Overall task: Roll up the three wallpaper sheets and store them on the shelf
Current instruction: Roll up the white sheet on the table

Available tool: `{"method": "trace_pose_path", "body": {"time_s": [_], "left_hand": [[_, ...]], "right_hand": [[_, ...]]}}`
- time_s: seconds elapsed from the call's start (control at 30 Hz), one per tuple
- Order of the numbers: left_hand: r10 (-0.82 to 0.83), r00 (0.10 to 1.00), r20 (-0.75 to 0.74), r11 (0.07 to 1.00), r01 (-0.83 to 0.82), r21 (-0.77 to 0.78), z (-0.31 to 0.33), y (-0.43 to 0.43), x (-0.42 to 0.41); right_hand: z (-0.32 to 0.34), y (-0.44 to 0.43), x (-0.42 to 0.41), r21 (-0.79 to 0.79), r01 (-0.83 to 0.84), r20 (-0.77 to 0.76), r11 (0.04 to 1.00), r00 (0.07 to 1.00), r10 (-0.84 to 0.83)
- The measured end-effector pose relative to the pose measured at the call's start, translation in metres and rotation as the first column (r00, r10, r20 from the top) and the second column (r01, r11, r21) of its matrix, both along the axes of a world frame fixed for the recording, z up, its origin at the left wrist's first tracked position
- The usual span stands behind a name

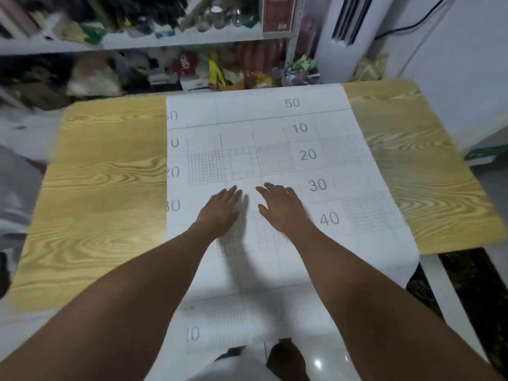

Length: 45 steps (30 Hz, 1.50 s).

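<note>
A white wallpaper sheet [264, 149] lies backing side up across the middle of the table, printed with grid lines and numbers. Its near end hangs over the table's front edge toward the floor. On either side lies wood-grain wallpaper [104, 182], flat on the table, left and right [412, 171] of the white sheet. My left hand [220, 210] and my right hand [283, 207] rest flat on the white sheet, side by side near its middle, fingers spread and holding nothing. The shelf [143, 42] stands behind the table.
The shelf is crowded with toys, jars and packets on two levels. A white floor-standing unit [351, 37] stands at the back right by the wall. Shiny white floor tiles [319, 361] lie below me, with a dark patterned strip [467, 276] to the right.
</note>
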<state>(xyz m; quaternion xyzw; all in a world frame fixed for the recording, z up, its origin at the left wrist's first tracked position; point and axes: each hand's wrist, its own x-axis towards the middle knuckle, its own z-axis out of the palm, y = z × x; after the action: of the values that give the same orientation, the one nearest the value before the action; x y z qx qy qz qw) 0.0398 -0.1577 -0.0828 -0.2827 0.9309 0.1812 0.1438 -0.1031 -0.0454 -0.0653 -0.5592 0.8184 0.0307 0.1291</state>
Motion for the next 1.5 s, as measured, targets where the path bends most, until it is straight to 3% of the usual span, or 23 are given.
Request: {"method": "trace_pose_path", "body": {"time_s": [0.37, 0.6, 0.83, 1.0, 1.3, 1.5], "left_hand": [[0.245, 0.946, 0.214, 0.969, -0.248, -0.01, -0.035, 0.041, -0.03], [0.29, 0.944, 0.16, 0.957, -0.289, -0.026, -0.041, 0.004, -0.059], [0.323, 0.945, 0.049, 0.946, -0.322, -0.028, -0.035, -0.043, -0.092], [0.239, 0.97, 0.048, 0.971, -0.239, -0.009, -0.033, -0.036, -0.095], [0.221, 0.971, 0.091, 0.973, -0.226, 0.048, -0.028, -0.013, -0.074], [0.219, 0.971, 0.096, 0.972, -0.226, 0.064, -0.022, -0.01, -0.071]], "right_hand": [[-0.046, 0.006, -0.038, 0.001, -0.078, 0.095, 0.997, 0.992, 0.077], [-0.057, -0.026, -0.064, -0.029, -0.106, 0.065, 0.994, 0.992, 0.108], [-0.063, 0.001, -0.07, -0.255, -0.159, 0.056, 0.954, 0.982, 0.179], [-0.066, -0.004, -0.078, -0.076, -0.355, 0.027, 0.932, 0.934, 0.357], [-0.048, -0.048, -0.083, 0.094, -0.2, 0.022, 0.975, 0.98, 0.199], [-0.047, -0.035, -0.059, -0.003, -0.158, 0.044, 0.987, 0.986, 0.158]]}}
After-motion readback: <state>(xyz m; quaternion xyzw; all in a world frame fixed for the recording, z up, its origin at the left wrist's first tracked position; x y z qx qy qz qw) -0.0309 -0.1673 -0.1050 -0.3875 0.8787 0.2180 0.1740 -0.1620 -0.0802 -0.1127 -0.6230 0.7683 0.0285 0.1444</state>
